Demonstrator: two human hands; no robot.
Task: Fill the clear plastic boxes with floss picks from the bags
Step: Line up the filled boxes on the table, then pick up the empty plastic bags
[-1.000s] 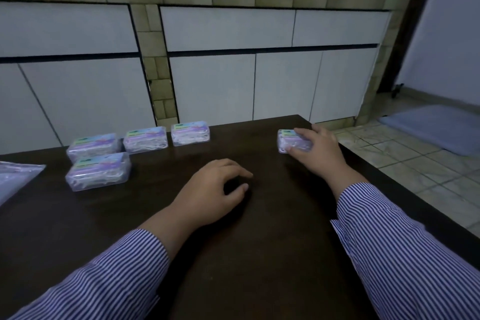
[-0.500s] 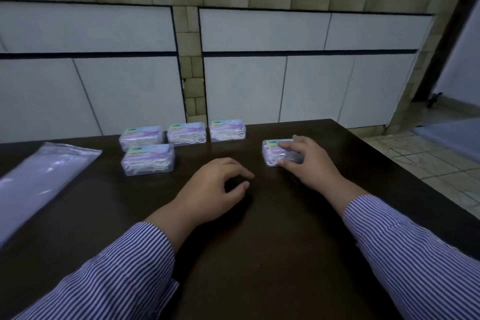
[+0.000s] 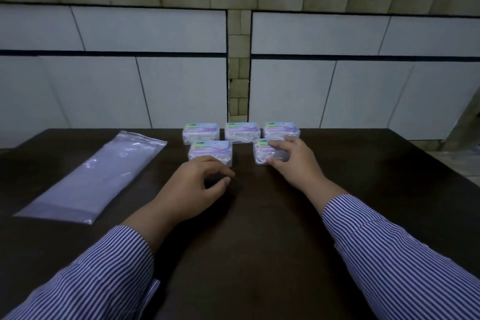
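Observation:
Several clear plastic boxes of floss picks with pastel labels stand on the dark table [image 3: 259,241]. Three form a back row: left [image 3: 200,132], middle [image 3: 242,131], right [image 3: 281,129]. A fourth box [image 3: 210,151] stands in front of the left one. My right hand [image 3: 291,161] grips a fifth box [image 3: 266,154] set on the table in front of the right one, fingers over its top and thumb at its near edge. My left hand [image 3: 197,187] rests on the table just in front of the fourth box, fingers loosely curled and holding nothing.
A long flat clear plastic bag [image 3: 96,176] lies on the table at the left. White cabinet doors [image 3: 155,91] under a tiled counter stand behind the far table edge. A tiled floor [image 3: 462,163] shows past the table's right edge.
My right hand has slid the fifth box leftward across the table up to the group of boxes. My head has turned left. The left hand has stayed in place.

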